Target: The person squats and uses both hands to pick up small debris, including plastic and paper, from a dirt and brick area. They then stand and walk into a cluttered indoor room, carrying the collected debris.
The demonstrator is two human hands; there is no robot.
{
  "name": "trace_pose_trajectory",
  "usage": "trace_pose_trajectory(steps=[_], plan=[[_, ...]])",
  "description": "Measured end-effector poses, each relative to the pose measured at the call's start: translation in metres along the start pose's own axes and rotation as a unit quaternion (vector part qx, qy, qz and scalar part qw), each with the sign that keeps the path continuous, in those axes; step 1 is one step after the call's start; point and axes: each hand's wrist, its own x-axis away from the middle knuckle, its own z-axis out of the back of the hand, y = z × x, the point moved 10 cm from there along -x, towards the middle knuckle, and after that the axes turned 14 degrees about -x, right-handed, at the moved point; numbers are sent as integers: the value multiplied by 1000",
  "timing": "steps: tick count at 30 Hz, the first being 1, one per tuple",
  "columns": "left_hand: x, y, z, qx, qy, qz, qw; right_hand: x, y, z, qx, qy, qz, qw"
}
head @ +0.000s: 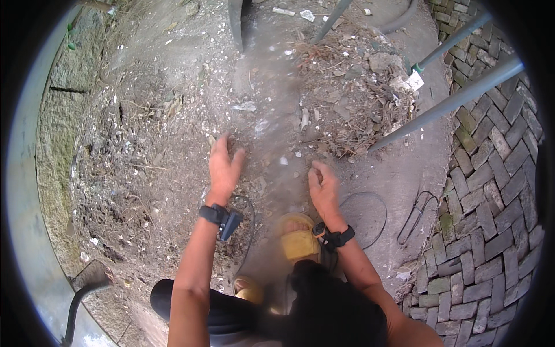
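My left hand [224, 167] hovers, slightly blurred, over loose dirt and debris [182, 143]. Its thumb stands apart from the fingers, and nothing shows in its grasp. To the right, my right hand [324, 188] is held above the ground with bent fingers. Whether anything small lies inside its curl is hidden. Between and beyond both hands runs a dusty strip of ground with white fragments [284, 161] on it. A heap of dry roots, leaves and rubble [347, 104] lies ahead of the right hand. Dark bands with small devices circle both wrists.
Grey poles [451, 104] slant in from the right beside herringbone brick paving [481, 217]. Rough stone edging [58, 143] borders the left. Thin black cord [386, 217] loops near the right arm. A yellow sandal [299, 243] is on my foot. A dark curved bar [80, 299] sits lower left.
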Motion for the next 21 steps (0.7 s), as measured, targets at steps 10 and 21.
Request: trace_pose_trajectory(steps=[10, 21], plan=[[28, 28, -21, -34, 4, -74, 997, -56, 18, -43, -59, -21, -115, 991], [-64, 101, -59, -76, -14, -248, 966, -94, -76, -29, 227, 34, 87, 969]])
